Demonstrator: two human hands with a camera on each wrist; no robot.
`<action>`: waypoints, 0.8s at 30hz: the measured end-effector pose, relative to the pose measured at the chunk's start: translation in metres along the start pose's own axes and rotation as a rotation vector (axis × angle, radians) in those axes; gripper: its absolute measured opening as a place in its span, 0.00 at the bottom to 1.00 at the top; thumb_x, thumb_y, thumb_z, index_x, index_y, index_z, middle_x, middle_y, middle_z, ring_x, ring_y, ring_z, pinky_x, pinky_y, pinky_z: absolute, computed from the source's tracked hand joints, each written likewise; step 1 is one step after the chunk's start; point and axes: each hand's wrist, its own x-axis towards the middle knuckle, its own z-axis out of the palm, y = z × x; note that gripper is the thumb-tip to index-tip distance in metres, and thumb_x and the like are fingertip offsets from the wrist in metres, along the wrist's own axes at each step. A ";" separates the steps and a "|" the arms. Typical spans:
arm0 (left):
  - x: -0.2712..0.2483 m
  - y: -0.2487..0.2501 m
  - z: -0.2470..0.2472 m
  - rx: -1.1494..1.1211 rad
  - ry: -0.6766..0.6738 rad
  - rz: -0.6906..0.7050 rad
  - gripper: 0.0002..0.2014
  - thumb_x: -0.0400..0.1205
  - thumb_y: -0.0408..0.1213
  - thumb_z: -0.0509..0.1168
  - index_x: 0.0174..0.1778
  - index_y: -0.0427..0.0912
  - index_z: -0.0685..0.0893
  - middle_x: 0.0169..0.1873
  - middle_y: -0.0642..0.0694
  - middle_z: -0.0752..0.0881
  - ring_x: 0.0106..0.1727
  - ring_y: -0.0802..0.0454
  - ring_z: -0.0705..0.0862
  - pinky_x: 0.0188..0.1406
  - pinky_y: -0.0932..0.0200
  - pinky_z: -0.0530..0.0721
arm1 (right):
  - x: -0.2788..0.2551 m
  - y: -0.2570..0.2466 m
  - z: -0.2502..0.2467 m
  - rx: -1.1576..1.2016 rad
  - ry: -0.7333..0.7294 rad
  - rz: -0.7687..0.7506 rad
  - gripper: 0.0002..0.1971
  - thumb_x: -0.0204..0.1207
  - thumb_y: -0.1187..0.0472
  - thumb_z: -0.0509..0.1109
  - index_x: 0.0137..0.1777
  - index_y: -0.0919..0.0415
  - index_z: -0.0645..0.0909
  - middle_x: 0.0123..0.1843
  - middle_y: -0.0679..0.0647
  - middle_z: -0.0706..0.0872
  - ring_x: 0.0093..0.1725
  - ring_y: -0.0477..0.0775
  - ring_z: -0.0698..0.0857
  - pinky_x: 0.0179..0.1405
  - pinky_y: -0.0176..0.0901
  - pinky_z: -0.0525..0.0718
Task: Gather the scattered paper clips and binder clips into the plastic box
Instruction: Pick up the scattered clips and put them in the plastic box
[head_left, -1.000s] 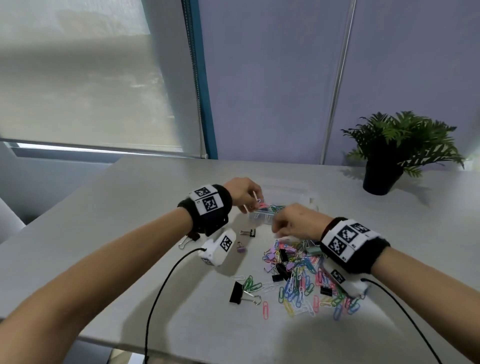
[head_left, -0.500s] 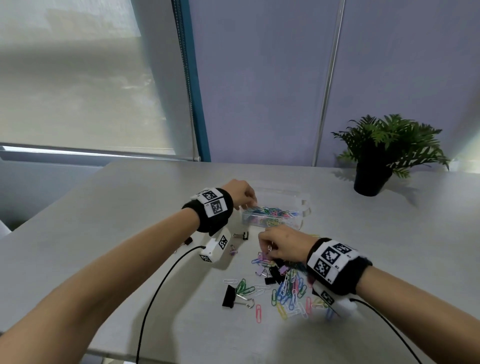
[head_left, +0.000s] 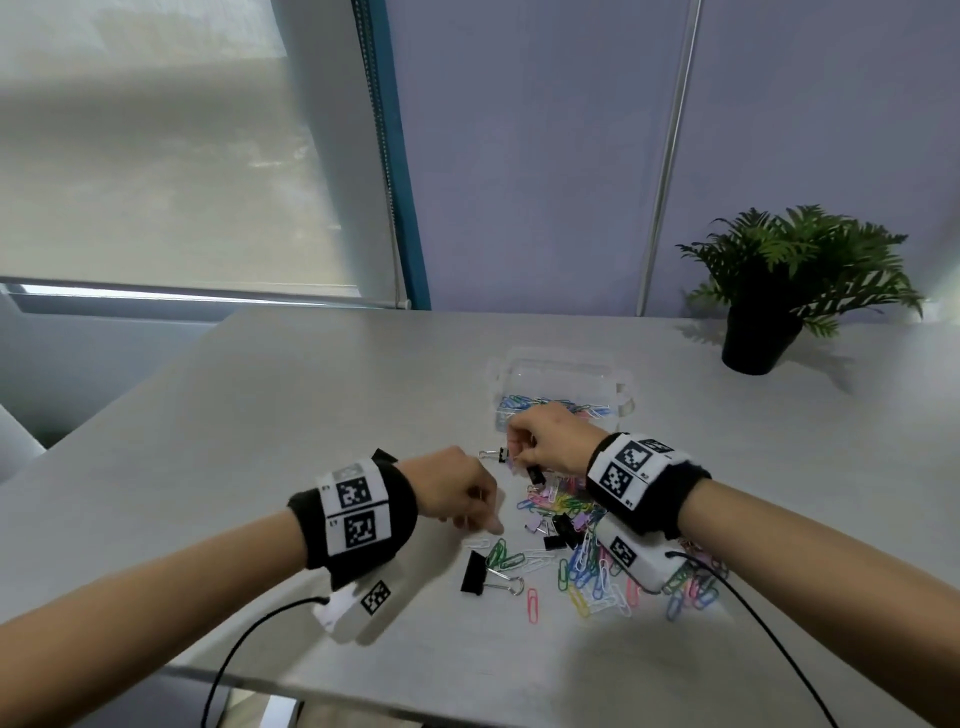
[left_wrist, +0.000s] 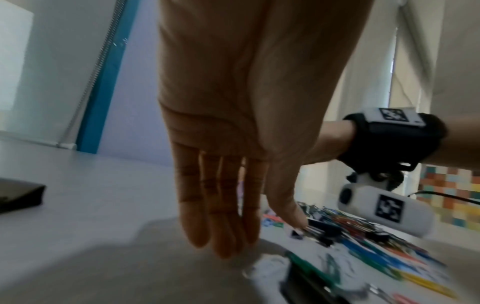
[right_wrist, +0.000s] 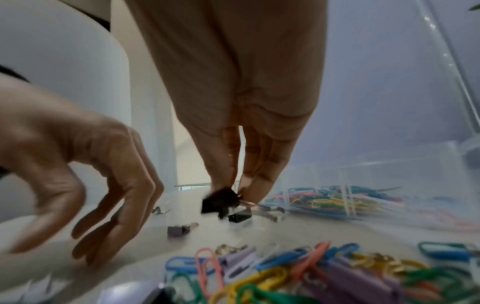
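1. Clear plastic box (head_left: 561, 371) sits at mid-frame on the grey desk (head_left: 260, 441), already holding coloured paper clips, close to the loose pile (head_left: 587, 551) so each carry is short.
2. Right hand (head_left: 550, 441) pinches a small black binder clip (right_wrist: 218, 202) just before the box, likely bound for it.
3. Left hand (head_left: 457, 493), fingers (left_wrist: 221, 226) straight and holding nothing, reaches down to white clips (head_left: 478, 543) at the pile's left edge.

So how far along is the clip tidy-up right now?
Partly done. The plastic box already holds a layer of coloured paper clips. In hand: the right hand pinches a small black binder clip, and the left hand reaches open-fingered toward the table. Left: the scattered pile, including the large black binder clip.
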 end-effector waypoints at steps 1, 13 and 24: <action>0.000 0.003 0.005 0.047 -0.003 -0.041 0.15 0.77 0.46 0.68 0.49 0.36 0.85 0.47 0.39 0.90 0.35 0.55 0.82 0.36 0.65 0.79 | 0.001 -0.001 0.002 -0.026 0.005 -0.014 0.07 0.73 0.65 0.72 0.49 0.65 0.82 0.43 0.55 0.81 0.43 0.49 0.76 0.32 0.34 0.69; 0.006 0.019 0.025 0.158 0.070 -0.139 0.13 0.71 0.34 0.73 0.52 0.40 0.87 0.54 0.38 0.86 0.57 0.40 0.83 0.48 0.57 0.80 | -0.015 0.011 -0.002 -0.291 -0.150 -0.051 0.07 0.70 0.62 0.74 0.47 0.60 0.83 0.47 0.53 0.87 0.48 0.52 0.82 0.43 0.44 0.76; 0.008 0.009 0.003 0.067 0.114 -0.059 0.10 0.76 0.34 0.68 0.52 0.36 0.87 0.51 0.39 0.89 0.53 0.44 0.85 0.51 0.59 0.80 | -0.017 0.029 0.006 -0.124 -0.210 -0.020 0.11 0.70 0.68 0.72 0.45 0.55 0.74 0.30 0.44 0.77 0.46 0.51 0.85 0.33 0.35 0.71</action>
